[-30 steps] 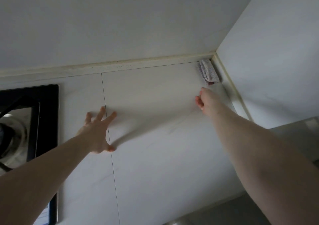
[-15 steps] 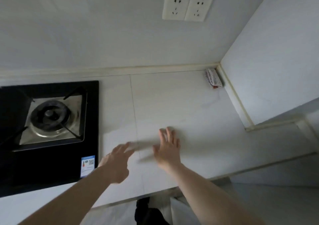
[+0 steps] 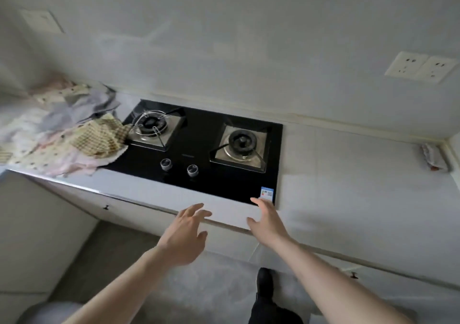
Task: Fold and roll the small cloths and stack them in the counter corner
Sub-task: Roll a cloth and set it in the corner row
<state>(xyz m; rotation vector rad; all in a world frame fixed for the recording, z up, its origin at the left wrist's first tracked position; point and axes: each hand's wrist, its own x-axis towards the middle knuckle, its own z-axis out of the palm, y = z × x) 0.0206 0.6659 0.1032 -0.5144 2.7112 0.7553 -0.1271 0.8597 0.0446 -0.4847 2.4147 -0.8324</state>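
Note:
One rolled patterned cloth [image 3: 433, 157] lies in the counter corner at the far right, against the wall strip. A loose pile of small cloths [image 3: 62, 134] covers the left end of the counter, and a yellow checked one [image 3: 100, 137] on top reaches over the hob's left edge. My left hand [image 3: 185, 234] hovers at the counter's front edge with fingers spread, holding nothing. My right hand [image 3: 270, 223] hovers beside it, fingers relaxed and empty, near the hob's front right corner.
A black two-burner gas hob [image 3: 199, 154] with two knobs sits in the white counter [image 3: 348, 189] between the pile and the corner. Wall sockets [image 3: 420, 68] are at the upper right. Cabinet fronts and grey floor lie below the counter edge.
The view has swung left and back, bringing the hob and cloth pile into sight. Both hands have drawn back from the corner to the counter's front edge, still empty.

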